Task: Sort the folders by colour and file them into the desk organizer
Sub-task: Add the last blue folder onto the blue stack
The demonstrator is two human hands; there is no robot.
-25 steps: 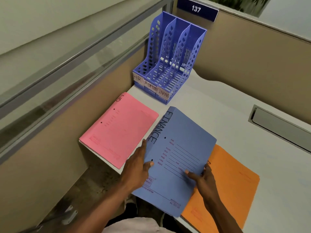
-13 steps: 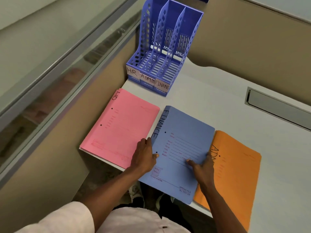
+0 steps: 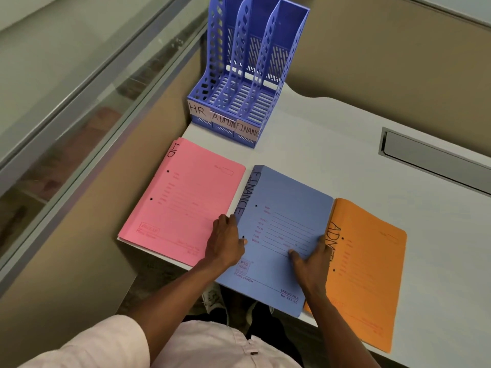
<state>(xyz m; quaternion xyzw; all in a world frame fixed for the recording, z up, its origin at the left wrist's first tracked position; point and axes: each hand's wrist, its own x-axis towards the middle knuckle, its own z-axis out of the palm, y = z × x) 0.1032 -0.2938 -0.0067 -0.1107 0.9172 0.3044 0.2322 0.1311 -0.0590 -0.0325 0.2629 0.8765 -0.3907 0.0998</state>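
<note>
Sorting stage, head view. Three colour groups lay along the near edge of the desk [image 3: 332,144]: pink folder [image 3: 186,197] at the near left corner, blue folder [image 3: 281,235] in the middle with its lower end overhanging the edge, orange folder [image 3: 369,264] to its right, partly under the blue. My left hand [image 3: 225,241] gripped the blue folder's spine edge, fingers curled over it; my right hand [image 3: 312,258] lay on its right margin, fingers spread flat, clasping nothing that I could see. The desk organizer [image 3: 249,75] stood at the far left corner, all three slots empty. I judged sorting about done, filing not begun.
</note>
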